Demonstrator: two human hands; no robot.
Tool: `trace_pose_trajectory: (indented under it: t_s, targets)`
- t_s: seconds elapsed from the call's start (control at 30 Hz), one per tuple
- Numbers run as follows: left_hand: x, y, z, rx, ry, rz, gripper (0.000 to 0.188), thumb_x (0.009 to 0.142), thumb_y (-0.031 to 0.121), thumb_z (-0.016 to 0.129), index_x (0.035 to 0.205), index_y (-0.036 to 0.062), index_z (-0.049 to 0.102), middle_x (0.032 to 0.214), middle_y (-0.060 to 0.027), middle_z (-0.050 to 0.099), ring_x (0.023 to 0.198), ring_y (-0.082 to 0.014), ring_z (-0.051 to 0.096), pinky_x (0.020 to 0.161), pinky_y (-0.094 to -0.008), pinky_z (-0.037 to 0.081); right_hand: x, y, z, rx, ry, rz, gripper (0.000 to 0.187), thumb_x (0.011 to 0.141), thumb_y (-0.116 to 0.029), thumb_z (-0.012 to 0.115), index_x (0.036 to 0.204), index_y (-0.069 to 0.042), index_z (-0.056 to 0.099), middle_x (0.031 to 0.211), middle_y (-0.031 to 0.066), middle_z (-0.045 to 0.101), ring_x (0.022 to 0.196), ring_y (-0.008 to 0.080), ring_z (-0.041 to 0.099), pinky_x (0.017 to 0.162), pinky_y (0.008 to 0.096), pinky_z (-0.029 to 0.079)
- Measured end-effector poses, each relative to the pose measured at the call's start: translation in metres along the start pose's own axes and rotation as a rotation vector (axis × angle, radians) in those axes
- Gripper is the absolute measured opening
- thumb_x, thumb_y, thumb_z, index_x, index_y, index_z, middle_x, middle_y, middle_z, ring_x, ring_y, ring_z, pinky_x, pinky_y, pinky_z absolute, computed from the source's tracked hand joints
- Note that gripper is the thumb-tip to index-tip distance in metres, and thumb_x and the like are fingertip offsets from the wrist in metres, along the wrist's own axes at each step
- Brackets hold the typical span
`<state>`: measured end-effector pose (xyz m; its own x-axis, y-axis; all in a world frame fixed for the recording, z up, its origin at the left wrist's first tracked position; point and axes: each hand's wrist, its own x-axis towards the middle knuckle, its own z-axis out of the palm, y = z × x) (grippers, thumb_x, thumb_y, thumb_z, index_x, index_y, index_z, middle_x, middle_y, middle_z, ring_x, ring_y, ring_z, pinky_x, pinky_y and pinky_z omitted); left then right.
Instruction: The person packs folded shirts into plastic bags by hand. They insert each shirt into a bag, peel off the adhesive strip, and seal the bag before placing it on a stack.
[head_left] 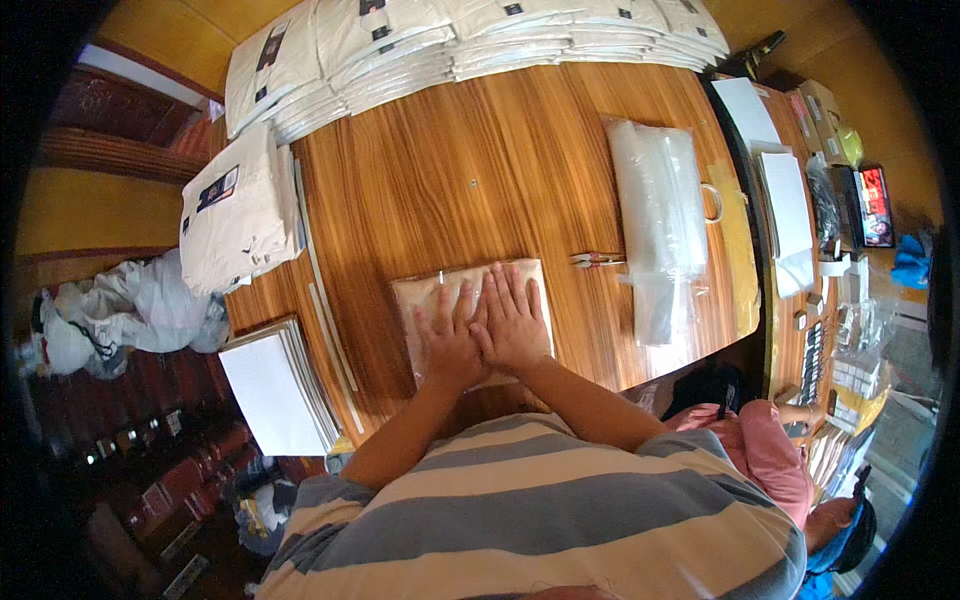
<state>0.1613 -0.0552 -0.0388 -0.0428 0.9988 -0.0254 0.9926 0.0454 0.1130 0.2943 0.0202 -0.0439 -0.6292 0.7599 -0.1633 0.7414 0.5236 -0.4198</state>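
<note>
A flat beige garment in a clear plastic bag [432, 292] lies on the wooden table [470, 170] in front of me. Both my hands rest flat on it, fingers spread and side by side. My left hand [448, 342] presses its lower middle part, and my right hand [512, 318] lies just to the right, overlapping the left hand's edge. Neither hand grips anything.
A pile of empty clear bags [658, 215] lies right of the garment, with small snips [597, 261] between them. Stacks of bagged white garments [440, 45] line the far edge and left side [238, 210]. White card sheets [272, 385] sit near left. A person in pink [770, 455] sits at right.
</note>
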Motion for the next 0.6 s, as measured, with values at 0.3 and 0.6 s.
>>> trace_pose_trajectory:
  t_s: [0.3,0.6]
  targets:
    - [0.0005,-0.0033,0.0087,-0.085,0.077,0.0,0.065,0.101,0.035,0.045,0.163,0.0157,0.046,0.172,-0.0131,0.033,0.161,-0.0456,0.019,0.119,-0.0813,0.008,0.0021,-0.0013,0.0023,-0.079,0.068,-0.009,0.086,0.106,-0.057,0.042,0.165,0.004,0.031,0.176,0.0197,0.021,0.164,0.041,0.013,0.131,0.06,0.006]
    - [0.0008,-0.0046,0.0098,-0.08,0.088,0.001,0.064,0.102,0.035,0.043,0.164,0.0165,0.045,0.174,-0.0143,0.031,0.158,-0.0493,0.024,0.117,-0.0817,0.014,0.0036,-0.0011,0.0034,-0.102,0.089,-0.022,0.085,0.106,-0.057,0.04,0.165,0.003,0.032,0.176,0.0189,0.023,0.164,0.0411,0.013,0.131,0.0599,0.006]
